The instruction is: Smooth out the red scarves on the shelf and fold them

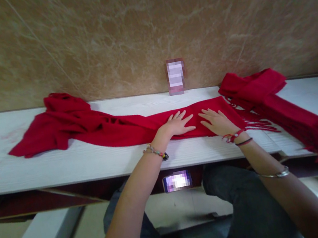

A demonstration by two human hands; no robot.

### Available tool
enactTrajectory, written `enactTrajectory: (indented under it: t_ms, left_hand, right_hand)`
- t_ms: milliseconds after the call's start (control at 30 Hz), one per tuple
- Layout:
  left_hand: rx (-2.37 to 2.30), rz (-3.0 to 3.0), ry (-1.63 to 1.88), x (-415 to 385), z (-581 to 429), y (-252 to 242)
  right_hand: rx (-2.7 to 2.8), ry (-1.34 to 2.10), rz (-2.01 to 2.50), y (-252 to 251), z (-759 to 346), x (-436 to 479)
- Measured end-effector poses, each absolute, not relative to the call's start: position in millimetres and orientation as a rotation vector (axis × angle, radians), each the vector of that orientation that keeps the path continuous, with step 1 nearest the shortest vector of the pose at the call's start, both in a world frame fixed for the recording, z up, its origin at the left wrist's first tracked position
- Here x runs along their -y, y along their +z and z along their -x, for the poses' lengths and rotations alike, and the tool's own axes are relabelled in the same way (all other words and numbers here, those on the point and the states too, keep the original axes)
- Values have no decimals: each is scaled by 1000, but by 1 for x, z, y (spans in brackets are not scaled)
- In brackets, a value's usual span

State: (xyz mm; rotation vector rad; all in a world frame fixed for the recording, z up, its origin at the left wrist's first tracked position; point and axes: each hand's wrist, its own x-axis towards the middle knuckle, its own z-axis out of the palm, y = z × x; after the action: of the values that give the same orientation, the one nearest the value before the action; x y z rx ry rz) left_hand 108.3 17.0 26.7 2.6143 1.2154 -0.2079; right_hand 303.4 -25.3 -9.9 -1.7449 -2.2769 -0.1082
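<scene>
A marble wall [131, 29] backs the white table [63, 168]; a red scarf [102, 129] lies stretched along it, bunched at left, fringed at right; a second scarf [264, 88], folded, lies against that fringe, its tassels over the table's edge; the left hand [177, 126] and right hand [217, 121] lie flat on the scarf, side by side, fingers spread; a blurred card [176, 77] leans on the wall just behind them; a phone [177, 181] lies on the lap below.

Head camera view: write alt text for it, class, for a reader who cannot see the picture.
A person's left hand and right hand lie flat, side by side, on a long red scarf stretched along a white table. A second red scarf with fringe lies bunched to the right, below a brown marbled wall.
</scene>
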Motion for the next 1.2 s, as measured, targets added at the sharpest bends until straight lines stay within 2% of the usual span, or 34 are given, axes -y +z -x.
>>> enactTrajectory:
  t_ms: [133,233,400,500,767,1200]
  left_hand:
    - [-1225,-2554,-241,-15,-109,28]
    - [-1218,-2561,-219,-17,-109,26]
    - [-1216,-2575,-183,-19,-109,24]
    - [-1210,-2568,-193,-19,-109,24]
    - [-1200,-2561,-182,-24,-111,19]
    - [-1206,-2555,-228,-22,-110,23]
  right_hand:
    - [2087,-157,1925,-14,-338,26]
    - [1977,-226,1874,-10,-347,21]
    - [2162,-176,1686,2,-304,6]
    - [2264,-124,1749,0,-287,-1]
    - [1969,-257,2000,-20,-344,-2]
    - [1940,-297,1941,-17,-340,0]
